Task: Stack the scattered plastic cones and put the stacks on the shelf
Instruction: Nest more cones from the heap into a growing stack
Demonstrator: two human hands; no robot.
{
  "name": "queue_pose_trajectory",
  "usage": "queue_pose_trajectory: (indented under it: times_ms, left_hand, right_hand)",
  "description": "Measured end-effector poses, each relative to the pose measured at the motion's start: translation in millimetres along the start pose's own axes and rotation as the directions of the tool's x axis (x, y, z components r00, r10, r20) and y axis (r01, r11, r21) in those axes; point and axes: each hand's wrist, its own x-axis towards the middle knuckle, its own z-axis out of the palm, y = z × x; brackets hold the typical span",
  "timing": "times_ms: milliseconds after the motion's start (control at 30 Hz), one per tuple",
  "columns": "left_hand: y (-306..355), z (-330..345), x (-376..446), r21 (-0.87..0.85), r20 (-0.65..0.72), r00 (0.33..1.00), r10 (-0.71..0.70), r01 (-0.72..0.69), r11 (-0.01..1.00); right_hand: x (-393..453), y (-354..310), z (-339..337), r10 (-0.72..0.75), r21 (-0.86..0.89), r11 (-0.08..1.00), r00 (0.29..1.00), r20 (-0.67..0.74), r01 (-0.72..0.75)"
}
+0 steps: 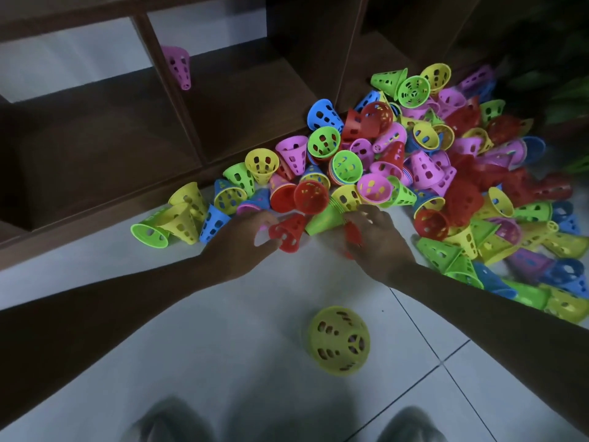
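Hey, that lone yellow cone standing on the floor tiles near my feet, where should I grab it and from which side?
Come from above with either hand. The yellow cone stands apart on its wide rim, narrow holed top facing up, so pinch the sloped wall just below that top; nothing crowds it.

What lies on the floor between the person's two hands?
In the head view, a red cone lies on its side between the left hand and the right hand, at the left fingertips.

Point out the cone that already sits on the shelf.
The pink cone in the shelf compartment, beside the upright divider; every other cone lies on the floor.
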Motion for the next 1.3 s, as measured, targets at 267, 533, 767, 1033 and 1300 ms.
queue_pose_trajectory:
  times_ms: [267, 533, 767, 1033, 1300]
  left_hand:
    - [-9, 23, 29, 0.137, 0.122, 0.992, 0.03, -0.047, 0.989]
    - [-12, 38, 35, 0.031, 0.099, 0.995, -0.034, 0.031, 0.999]
    - [-1, 49, 38, 0.031, 0.007, 0.98, -0.197, 0.197, 0.98]
    - [9, 46, 29, -0.027, 0.071, 0.972, -0.226, 0.228, 0.973]
    - [12, 38, 14, -0.085, 0.097, 0.949, -0.299, 0.307, 0.948]
  right_hand:
    - [37, -15, 21, 0.099, -0.102, 0.989, 0.991, -0.086, -0.108]
    - [50, -16, 33, 0.283, 0.065, 0.958, 0.955, -0.087, -0.278]
    - [58, -11, 30, 0.337, 0.235, 0.917, 0.941, -0.021, -0.323]
    - [52, -5, 26, 0.352, 0.322, 0.891, 0.935, -0.045, -0.319]
    - [38, -6, 17, 0.345, 0.508, 0.825, 0.932, -0.11, -0.245]
